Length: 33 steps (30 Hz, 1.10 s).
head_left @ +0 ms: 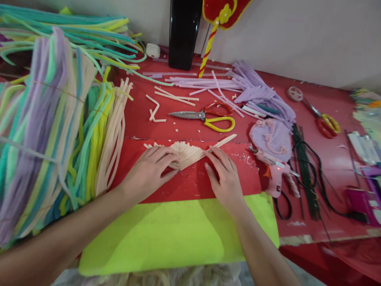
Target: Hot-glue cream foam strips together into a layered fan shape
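Note:
A cream fan-shaped piece of folded pipe cleaners [189, 154] lies on a red sheet [190, 186]. My left hand [151, 167] holds its left side down, fingers over the top and thumb at the lower edge, hiding that part. At the right side, my right hand [223, 174] touches the long cream stems with its fingertips, thumb held apart from the fingers. Loose stem ends stick out beyond that hand. Just above the piece lie scissors [205, 115] with one red and one yellow handle, and bent cream offcuts [153, 109].
Bundled coloured pipe cleaners [50, 119] crowd the left; purple stems [253, 87] lie at the back. To the right are a pink glue gun [275, 174], a round lilac piece [270, 141] and a second pair of scissors [318, 115]. A yellow-green board [178, 234] sits in front.

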{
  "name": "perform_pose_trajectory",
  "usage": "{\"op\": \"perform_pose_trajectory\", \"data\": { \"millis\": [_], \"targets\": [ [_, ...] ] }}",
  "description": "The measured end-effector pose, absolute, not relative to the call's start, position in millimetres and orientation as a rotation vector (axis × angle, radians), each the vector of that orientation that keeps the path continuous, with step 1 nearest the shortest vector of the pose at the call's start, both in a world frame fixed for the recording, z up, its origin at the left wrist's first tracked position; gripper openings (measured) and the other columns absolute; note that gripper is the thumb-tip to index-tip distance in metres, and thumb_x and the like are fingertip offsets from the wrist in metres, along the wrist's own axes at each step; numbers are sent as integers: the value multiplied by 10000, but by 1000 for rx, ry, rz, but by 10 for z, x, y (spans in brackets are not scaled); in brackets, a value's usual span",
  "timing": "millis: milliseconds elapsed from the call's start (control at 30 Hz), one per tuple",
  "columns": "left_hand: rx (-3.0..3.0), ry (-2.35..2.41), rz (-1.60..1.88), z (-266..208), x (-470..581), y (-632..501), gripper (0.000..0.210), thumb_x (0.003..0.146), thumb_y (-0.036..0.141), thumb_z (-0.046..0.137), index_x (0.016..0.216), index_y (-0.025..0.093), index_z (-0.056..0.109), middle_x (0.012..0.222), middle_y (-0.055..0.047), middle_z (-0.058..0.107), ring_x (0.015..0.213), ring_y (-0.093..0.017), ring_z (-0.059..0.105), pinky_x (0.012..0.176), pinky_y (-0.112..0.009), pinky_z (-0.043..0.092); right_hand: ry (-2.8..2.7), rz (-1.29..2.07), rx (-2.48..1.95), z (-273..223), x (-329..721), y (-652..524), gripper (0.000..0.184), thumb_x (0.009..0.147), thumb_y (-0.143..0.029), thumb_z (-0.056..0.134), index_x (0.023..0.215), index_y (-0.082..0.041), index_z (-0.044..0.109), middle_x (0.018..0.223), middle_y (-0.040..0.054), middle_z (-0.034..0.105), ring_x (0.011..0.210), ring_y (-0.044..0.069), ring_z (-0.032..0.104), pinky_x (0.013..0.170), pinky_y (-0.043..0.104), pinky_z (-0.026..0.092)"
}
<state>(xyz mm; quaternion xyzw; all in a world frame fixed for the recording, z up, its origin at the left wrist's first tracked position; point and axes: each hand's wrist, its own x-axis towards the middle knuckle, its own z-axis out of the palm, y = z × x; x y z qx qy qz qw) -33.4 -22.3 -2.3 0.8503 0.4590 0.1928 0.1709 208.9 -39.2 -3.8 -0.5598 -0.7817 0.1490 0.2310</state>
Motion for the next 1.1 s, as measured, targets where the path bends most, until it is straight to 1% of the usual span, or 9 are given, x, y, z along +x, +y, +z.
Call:
{"op": "perform_pose_trajectory", "data": {
  "millis": [533, 667, 767, 867, 933, 1033, 1100],
  "targets": [
    [2415, 1299, 552, -22, -334, -222, 162, 885, 265, 570, 1031, 196, 587, 1105, -62, 624, 1021, -227, 566, 897, -399, 450, -2125, 387, -1542, -54, 2086, -382, 368, 950, -190, 422, 1302, -264, 501, 1345, 81, 552, 1276, 228, 483, 1049, 473, 407],
    [2412, 1299, 545, -31, -342, -227, 159, 886, 263, 567, 1029, 196, 588, 1110, -63, 620, 1026, -230, 567, 904, -398, 449, -2109, 326, -1538, -66, 2090, -365, 333, 954, -178, 414, 1245, -260, 553, 1320, 87, 569, 1237, 235, 508, 1024, 476, 422],
    [2419, 1296, 541, -39, -349, -226, 165, 889, 265, 565, 1036, 194, 588, 1120, -65, 618, 1036, -231, 563, 913, -403, 446, -2127, 265, -1532, -29, 2113, -296, 284, 942, -182, 452, 1167, -250, 611, 1301, 94, 572, 1198, 249, 518, 1006, 478, 427],
    [2416, 1290, 556, -45, -352, -222, 176, 887, 269, 569, 1045, 193, 590, 1120, -67, 623, 1038, -230, 563, 909, -403, 449, -2154, 270, -1513, 31, 2153, -170, 206, 917, -215, 524, 1059, -257, 666, 1194, 88, 603, 1088, 248, 554, 956, 471, 449],
    [2411, 1287, 569, -41, -352, -220, 178, 890, 268, 567, 1049, 193, 593, 1120, -68, 626, 1031, -226, 564, 902, -397, 451, -2162, 364, -1469, 56, 2176, -80, 165, 897, -225, 565, 1006, -262, 682, 1098, 75, 608, 1009, 228, 576, 920, 443, 471],
    [2412, 1285, 558, -28, -348, -221, 179, 891, 263, 567, 1052, 191, 595, 1126, -68, 623, 1027, -222, 562, 902, -389, 450, -2134, 539, -1393, 46, 2189, 4, 152, 880, -199, 589, 988, -250, 683, 1028, 62, 597, 973, 201, 589, 909, 398, 482],
    [2418, 1289, 551, -19, -344, -224, 174, 890, 260, 570, 1047, 190, 596, 1123, -65, 622, 1023, -220, 562, 903, -384, 450, -2081, 592, -1387, 16, 2186, 18, 143, 877, -184, 590, 972, -238, 683, 1002, 60, 597, 966, 194, 589, 903, 385, 485]
  ]
}}
